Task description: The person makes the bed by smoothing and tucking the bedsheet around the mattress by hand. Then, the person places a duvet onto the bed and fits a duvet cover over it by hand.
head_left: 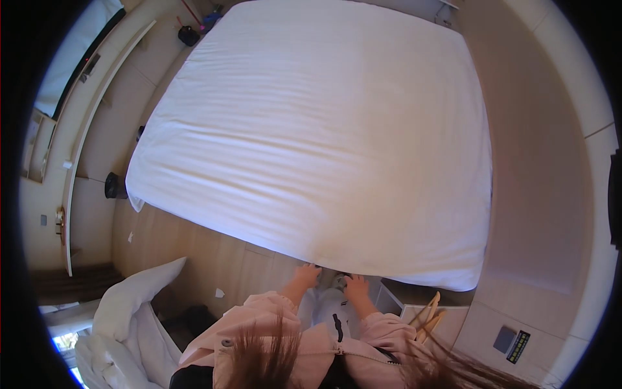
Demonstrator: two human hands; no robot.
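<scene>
A white fitted sheet (324,129) covers the large mattress, with long wrinkles across its left half and a smoother right half. My left hand (307,276) is at the sheet's near edge, its fingers curled against the border. Slightly to the right, my right hand (356,286) grips the same edge, with the fingertips partly hidden at the fabric. Both hands are close together in front of my body, below the mattress top. At the near left corner, a bit of the sheet hangs loose.
White bedding (133,324) is heaped at the lower left. A bedside cabinet (389,301) and wooden hangers (427,318) stand near my right arm. Paper scraps (219,294) lie on the wooden floor (188,240). A black bin (115,186) stands by the left wall, below a long shelf.
</scene>
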